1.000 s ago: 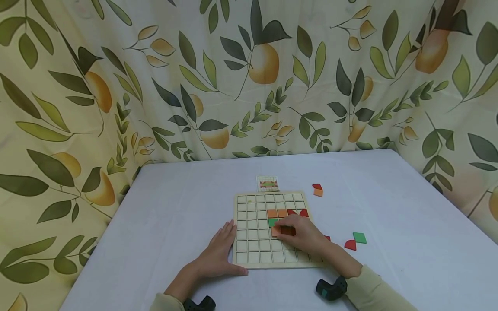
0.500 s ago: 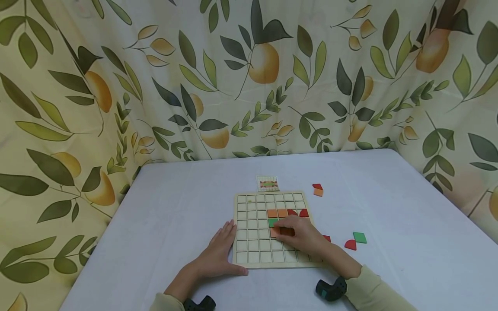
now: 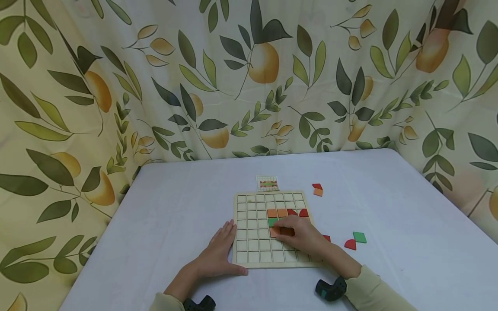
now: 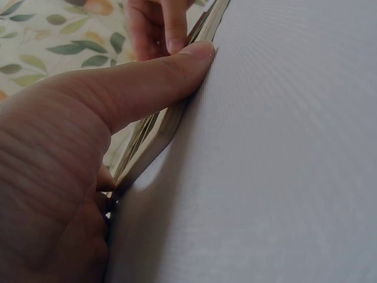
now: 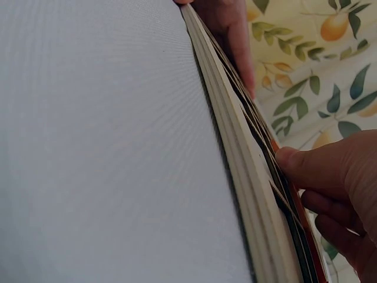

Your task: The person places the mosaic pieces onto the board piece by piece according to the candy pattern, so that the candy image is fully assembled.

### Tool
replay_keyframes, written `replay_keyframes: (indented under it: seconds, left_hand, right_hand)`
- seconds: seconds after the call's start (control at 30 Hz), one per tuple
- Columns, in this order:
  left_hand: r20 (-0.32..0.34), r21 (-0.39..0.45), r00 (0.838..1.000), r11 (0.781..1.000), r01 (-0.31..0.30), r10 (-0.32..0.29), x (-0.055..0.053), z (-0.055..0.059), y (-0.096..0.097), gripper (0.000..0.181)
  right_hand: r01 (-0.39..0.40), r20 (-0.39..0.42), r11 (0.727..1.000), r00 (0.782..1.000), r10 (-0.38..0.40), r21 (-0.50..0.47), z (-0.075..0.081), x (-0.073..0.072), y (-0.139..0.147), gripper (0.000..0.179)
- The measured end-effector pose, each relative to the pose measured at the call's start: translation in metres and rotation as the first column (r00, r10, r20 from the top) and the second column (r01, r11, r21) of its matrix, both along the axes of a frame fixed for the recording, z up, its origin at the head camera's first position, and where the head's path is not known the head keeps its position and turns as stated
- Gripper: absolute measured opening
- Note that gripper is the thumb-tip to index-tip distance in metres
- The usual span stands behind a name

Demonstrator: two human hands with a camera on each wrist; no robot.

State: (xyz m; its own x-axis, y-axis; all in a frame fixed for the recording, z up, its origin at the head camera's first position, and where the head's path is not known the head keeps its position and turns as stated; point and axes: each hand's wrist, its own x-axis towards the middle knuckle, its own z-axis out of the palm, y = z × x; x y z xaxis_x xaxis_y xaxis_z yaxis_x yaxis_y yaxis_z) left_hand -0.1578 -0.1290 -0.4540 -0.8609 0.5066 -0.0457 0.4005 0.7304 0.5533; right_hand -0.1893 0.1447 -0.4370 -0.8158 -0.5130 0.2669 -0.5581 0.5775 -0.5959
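Observation:
A pale wooden grid board (image 3: 249, 258) lies on the white-covered table. My left hand (image 3: 215, 255) rests at its near-left corner, fingers extended along the left side and thumb along the front edge. Over the middle, my right hand (image 3: 301, 231) pinches an orange square tile (image 3: 273, 232) between thumb and index finger, low in a grid cell. Just beyond it sits a green tile (image 3: 272, 222). Orange tiles (image 3: 272, 213) and red rounded tiles (image 3: 304, 213) fill part of the row behind. The right hand covers several cells. In the right wrist view the thumb (image 5: 294, 162) touches the board's tile layer.
Behind the board lies a small pattern card (image 3: 268, 183). Loose pieces are on the right: a red one (image 3: 317, 186) by an orange one (image 3: 318, 192), then a green one (image 3: 359, 237) by a red quarter-round (image 3: 350, 245). Black devices (image 3: 331, 288) sit at both wrists.
The orange tile under my right fingertips has shifted slightly left and lines up more closely with the grid cell. The left hand and the board stay put.

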Motion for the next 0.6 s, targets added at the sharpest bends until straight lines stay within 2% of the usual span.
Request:
replay_keyframes:
  seconds: [0.6]
  left_hand:
    - [0.011, -0.002, 1.0, 1.0, -0.009, 0.009, 0.001, 0.003, 0.001, 0.122]
  right_hand:
    - [0.009, 0.019, 0.999, 1.0, -0.009, -0.039, -0.0003, 0.0004, 0.0006, 0.032]
